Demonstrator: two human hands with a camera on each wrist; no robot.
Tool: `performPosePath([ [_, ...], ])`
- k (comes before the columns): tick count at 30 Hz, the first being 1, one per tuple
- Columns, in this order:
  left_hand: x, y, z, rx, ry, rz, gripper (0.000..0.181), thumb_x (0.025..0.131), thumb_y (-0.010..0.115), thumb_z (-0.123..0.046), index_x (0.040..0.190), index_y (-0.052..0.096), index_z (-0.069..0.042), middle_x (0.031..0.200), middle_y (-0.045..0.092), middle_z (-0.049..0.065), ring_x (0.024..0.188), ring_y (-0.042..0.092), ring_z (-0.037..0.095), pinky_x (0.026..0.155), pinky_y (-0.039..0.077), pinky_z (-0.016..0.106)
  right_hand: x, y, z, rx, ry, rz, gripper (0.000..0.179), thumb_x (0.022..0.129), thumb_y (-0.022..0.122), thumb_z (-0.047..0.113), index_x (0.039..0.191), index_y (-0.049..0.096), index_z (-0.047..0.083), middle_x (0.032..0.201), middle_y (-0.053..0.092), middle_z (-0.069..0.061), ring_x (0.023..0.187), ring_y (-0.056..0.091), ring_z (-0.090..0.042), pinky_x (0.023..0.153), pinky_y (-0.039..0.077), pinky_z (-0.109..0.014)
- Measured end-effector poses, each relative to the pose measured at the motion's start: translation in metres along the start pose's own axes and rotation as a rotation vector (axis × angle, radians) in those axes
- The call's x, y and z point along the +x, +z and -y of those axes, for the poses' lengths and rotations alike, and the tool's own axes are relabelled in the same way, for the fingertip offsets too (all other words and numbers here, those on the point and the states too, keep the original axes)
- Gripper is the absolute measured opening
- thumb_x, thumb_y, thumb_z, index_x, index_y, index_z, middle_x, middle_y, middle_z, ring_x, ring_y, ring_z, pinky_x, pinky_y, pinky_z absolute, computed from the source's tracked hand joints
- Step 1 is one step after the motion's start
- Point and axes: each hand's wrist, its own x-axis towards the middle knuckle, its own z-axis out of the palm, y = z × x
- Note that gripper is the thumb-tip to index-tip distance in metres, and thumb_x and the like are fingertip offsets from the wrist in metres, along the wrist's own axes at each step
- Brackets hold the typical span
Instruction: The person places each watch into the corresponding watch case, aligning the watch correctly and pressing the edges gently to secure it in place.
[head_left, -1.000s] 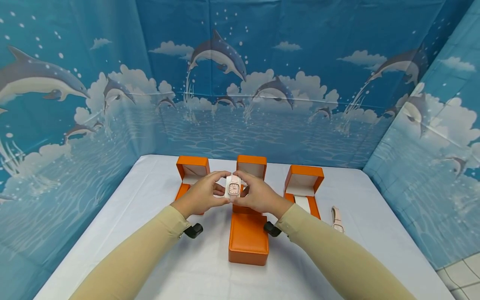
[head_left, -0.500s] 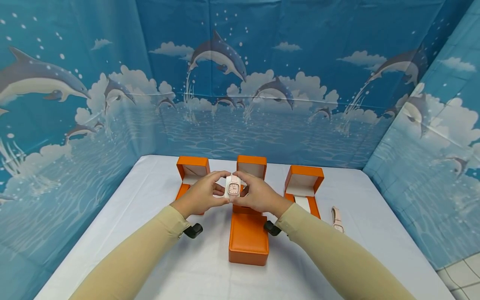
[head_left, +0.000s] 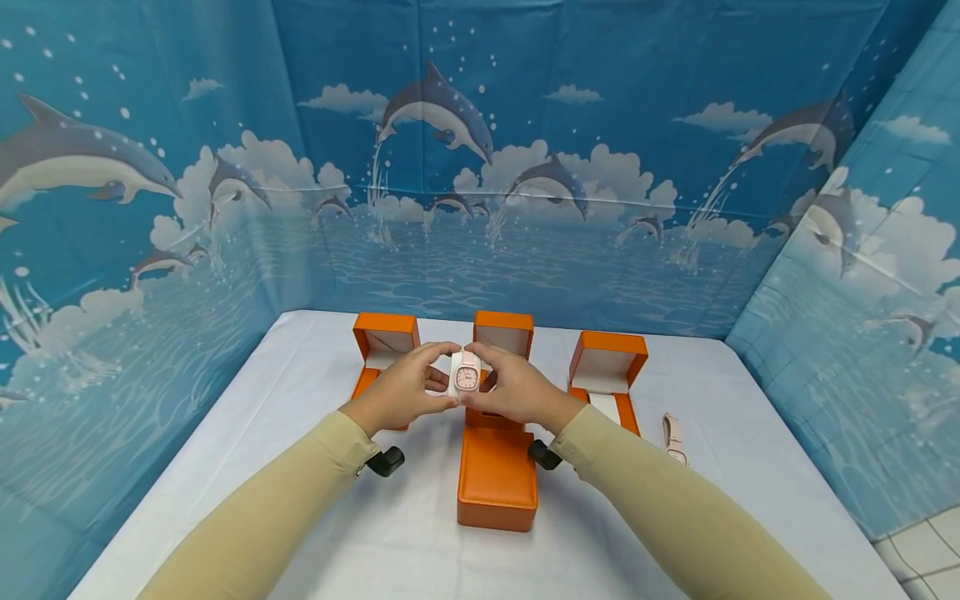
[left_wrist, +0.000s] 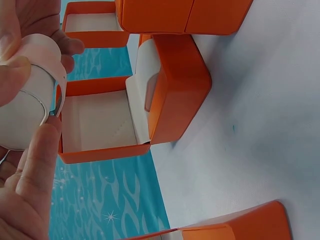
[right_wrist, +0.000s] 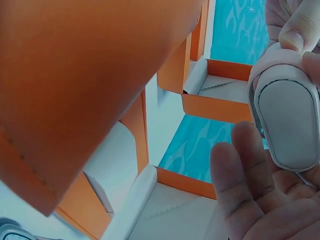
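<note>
Between my two hands is a pink wristwatch [head_left: 467, 378], its strap wrapped round a white watch cushion [head_left: 454, 377]. My left hand [head_left: 405, 385] holds it from the left with thumb and fingers, and my right hand [head_left: 519, 388] holds the other side. The square dial faces up toward the head camera. In the left wrist view the cushion [left_wrist: 22, 120] shows its rounded end with the strap round it; the right wrist view shows the cushion's [right_wrist: 289, 122] opposite end. Behind the hands stands an open orange watch box [head_left: 504, 321], its base partly hidden by them.
Open orange boxes stand at left [head_left: 386, 323] and right [head_left: 609, 342]; the right one holds a white cushion [head_left: 604, 407]. A closed orange box [head_left: 497, 479] sits in front of the middle one. Another pink watch [head_left: 672, 430] lies on the white tablecloth [head_left: 720, 500] at right.
</note>
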Motion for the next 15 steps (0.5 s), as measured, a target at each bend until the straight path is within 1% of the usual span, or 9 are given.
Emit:
performPosePath([
  [5, -0.0011, -0.0007, -0.0006, 0.010, -0.006, -0.005, 0.079, 0.090, 0.085, -0.014, 0.157, 0.046, -0.024, 0.159, 0.047, 0.005, 0.116, 0.072, 0.020, 0.096, 0.062, 0.034, 0.0001, 0.0000, 0.0004, 0.011, 0.010, 0.004, 0.088, 0.093, 0.082, 0.038, 0.165, 0.035, 0.018, 0.143, 0.060, -0.003, 0.097, 0.069, -0.022, 0.076, 0.061, -0.031],
  [10, -0.0011, -0.0008, 0.0010, 0.008, -0.006, -0.007, 0.079, 0.090, 0.085, -0.015, 0.157, 0.045, -0.024, 0.159, 0.046, 0.005, 0.115, 0.071, 0.018, 0.094, 0.062, 0.031, 0.0005, -0.0009, 0.0005, 0.032, 0.022, 0.013, 0.089, 0.093, 0.082, 0.039, 0.166, 0.035, 0.018, 0.141, 0.061, -0.003, 0.094, 0.070, -0.022, 0.073, 0.061, -0.032],
  [13, -0.0015, -0.0014, 0.0020, 0.003, -0.005, -0.007, 0.079, 0.090, 0.085, -0.015, 0.158, 0.045, -0.023, 0.159, 0.046, 0.005, 0.115, 0.071, 0.018, 0.094, 0.062, 0.031, 0.0011, -0.0006, 0.0013, 0.038, 0.013, 0.013, 0.088, 0.093, 0.082, 0.037, 0.165, 0.036, 0.017, 0.143, 0.060, -0.004, 0.092, 0.070, -0.022, 0.073, 0.061, -0.031],
  [15, -0.0020, -0.0024, 0.0022, 0.002, -0.009, -0.004, 0.079, 0.090, 0.085, -0.016, 0.158, 0.045, -0.024, 0.160, 0.046, 0.005, 0.115, 0.071, 0.017, 0.094, 0.062, 0.030, 0.0015, 0.0001, 0.0018, 0.028, -0.003, 0.010, 0.087, 0.094, 0.082, 0.036, 0.165, 0.036, 0.016, 0.150, 0.056, -0.005, 0.093, 0.070, -0.023, 0.074, 0.061, -0.032],
])
